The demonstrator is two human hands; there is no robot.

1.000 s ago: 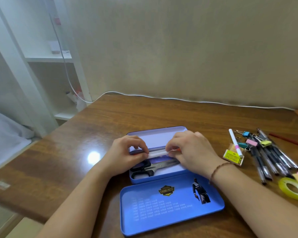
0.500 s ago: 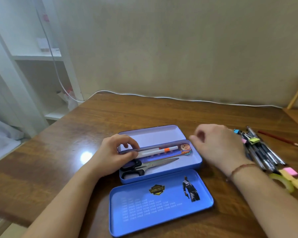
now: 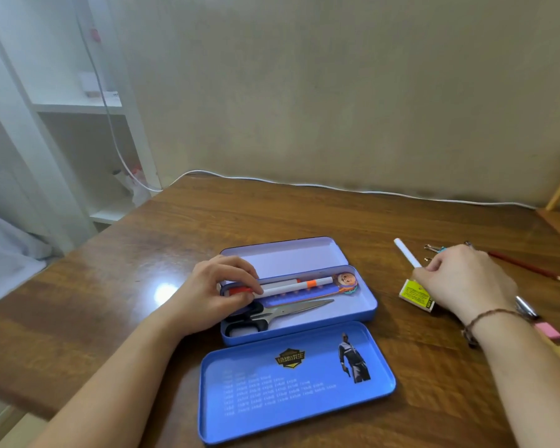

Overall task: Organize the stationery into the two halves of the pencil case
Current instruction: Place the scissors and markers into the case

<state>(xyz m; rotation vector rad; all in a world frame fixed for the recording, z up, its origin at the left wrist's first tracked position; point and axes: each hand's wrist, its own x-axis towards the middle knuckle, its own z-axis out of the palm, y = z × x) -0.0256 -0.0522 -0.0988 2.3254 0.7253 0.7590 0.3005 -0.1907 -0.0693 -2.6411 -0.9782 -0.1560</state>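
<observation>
The blue tin pencil case lies open in the middle of the table, its lid flat in front of it. Inside lie black-handled scissors, a ruler with a cartoon head and a white-and-orange pen. My left hand pinches that pen's red end at the left of the case. To the right, my right hand is curled over the loose stationery and grips a white pen, which sticks out towards the wall. A small yellow box sits under that hand's fingers.
A red pencil, binder clips, a silver pen tip and pink and yellow sticky pads lie around my right hand. A white cable runs along the wall. White shelves stand at the left.
My right hand left the pen in the case and moved right to the loose pile, where it now grips a white pen. My left hand stays on the pen's end.
</observation>
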